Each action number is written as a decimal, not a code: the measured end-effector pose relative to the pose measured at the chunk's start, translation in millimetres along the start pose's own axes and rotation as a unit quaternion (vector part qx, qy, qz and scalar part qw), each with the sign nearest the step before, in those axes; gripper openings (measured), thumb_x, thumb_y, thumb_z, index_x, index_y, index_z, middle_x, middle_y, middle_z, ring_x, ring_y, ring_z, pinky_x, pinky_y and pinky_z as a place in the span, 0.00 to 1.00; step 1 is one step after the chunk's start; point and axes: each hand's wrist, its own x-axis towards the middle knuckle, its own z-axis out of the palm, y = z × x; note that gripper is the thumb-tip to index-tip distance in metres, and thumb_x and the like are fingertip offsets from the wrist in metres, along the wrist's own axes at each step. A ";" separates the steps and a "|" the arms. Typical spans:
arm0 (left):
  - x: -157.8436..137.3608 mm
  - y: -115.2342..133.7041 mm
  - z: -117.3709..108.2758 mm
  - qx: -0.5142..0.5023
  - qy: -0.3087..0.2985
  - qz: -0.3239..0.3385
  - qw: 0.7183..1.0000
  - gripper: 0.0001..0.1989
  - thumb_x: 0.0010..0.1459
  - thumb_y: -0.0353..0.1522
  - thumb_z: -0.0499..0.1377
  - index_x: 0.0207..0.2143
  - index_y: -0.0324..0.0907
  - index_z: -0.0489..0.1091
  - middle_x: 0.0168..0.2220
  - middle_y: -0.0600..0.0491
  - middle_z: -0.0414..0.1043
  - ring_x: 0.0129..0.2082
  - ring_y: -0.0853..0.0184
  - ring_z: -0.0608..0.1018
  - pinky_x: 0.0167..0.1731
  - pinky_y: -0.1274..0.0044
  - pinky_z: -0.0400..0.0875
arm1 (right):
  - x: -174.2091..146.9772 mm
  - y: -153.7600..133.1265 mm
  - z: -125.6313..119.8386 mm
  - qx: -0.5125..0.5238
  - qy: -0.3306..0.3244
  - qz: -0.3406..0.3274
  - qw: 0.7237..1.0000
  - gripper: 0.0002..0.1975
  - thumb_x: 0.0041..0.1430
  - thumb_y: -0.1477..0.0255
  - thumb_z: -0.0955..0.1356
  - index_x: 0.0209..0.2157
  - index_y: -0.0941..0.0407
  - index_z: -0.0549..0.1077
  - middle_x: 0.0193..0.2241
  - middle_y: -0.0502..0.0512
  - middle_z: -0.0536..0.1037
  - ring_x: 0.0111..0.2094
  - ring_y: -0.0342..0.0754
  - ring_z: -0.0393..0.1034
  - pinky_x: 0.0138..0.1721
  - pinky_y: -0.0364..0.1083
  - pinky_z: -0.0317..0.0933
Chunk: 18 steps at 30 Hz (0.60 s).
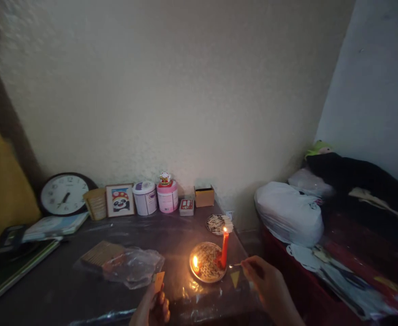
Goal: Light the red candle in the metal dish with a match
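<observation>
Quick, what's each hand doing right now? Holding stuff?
Left hand: closed on a small matchbox.
Right hand: pinching a matchstick, its tip pointing at the red candle.

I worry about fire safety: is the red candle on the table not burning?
No. The red candle stands in the round dish with a flame at its top, near the right hand.

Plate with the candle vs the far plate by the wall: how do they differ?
The near plate carries an upright red candle and a small flame among its sticks; the far plate only holds a pile of unlit sticks. The near plate looks larger and glows in the candlelight; the far plate sits dimmer. Both are round plates on the table.
</observation>
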 end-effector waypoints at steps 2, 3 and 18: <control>-2.2 -2.4 3.1 -0.005 0.018 0.018 1.000 0.23 0.21 0.41 0.74 0.20 0.38 0.73 0.13 0.59 0.67 0.14 0.74 0.68 0.14 0.80 0.59 | -1.4 1.8 -9.2 0.011 -0.011 0.009 1.000 0.14 0.51 0.59 0.69 0.23 0.55 0.73 0.15 0.46 0.68 0.15 0.39 0.57 0.15 0.39 0.49; -2.9 -3.5 4.2 -0.008 0.024 0.027 0.999 0.24 0.20 0.41 0.74 0.21 0.38 0.74 0.13 0.59 0.68 0.14 0.74 0.68 0.14 0.81 0.59 | -1.8 1.2 -13.8 0.029 -0.014 0.007 0.999 0.16 0.54 0.56 0.66 0.23 0.54 0.71 0.16 0.45 0.67 0.14 0.39 0.55 0.15 0.40 0.47; 5.9 -7.1 -3.4 -0.002 0.003 0.050 0.999 0.20 0.28 0.41 0.73 0.21 0.39 0.70 0.14 0.60 0.65 0.14 0.73 0.68 0.14 0.80 0.58 | -7.6 18.0 11.8 -0.031 -0.100 0.063 0.993 0.14 0.45 0.62 0.71 0.17 0.55 0.69 0.15 0.47 0.66 0.18 0.40 0.57 0.18 0.39 0.48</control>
